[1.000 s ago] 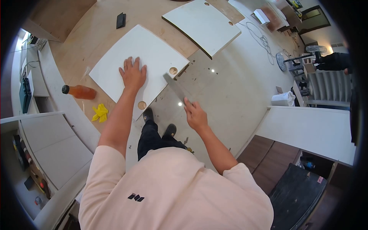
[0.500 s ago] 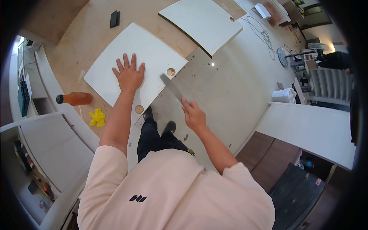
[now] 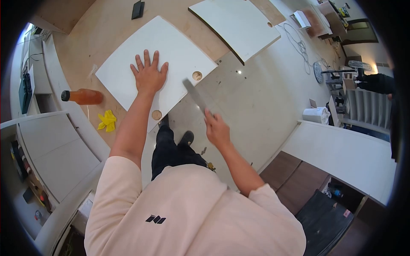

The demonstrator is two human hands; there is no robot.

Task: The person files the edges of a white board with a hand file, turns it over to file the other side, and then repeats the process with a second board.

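A white board (image 3: pixel 124 72) with two round drilled holes near its front edge lies on the plywood worktop. My left hand (image 3: pixel 149 78) rests flat on it, fingers spread and nothing held. In my right hand (image 3: pixel 218 131) is a long flat metal file (image 3: pixel 195 94), the fingers closed around its near end. The file slants across the board's front edge, its far end over the white surface beside the right-hand hole (image 3: pixel 197 75). The other hole (image 3: pixel 156 114) lies nearer my body, below my left forearm.
A bottle of orange liquid (image 3: pixel 83 97) and a crumpled yellow cloth (image 3: pixel 107 120) lie left of the board. Another white board (image 3: pixel 239 30) is at the far right, a small black object (image 3: pixel 137 10) at the back. A person's dark sleeve (image 3: pixel 376 82) shows at far right.
The view has shifted slightly, moving the boards up and right in the picture. My right hand and the file have slid a little toward me along the edge; my left hand stays put.
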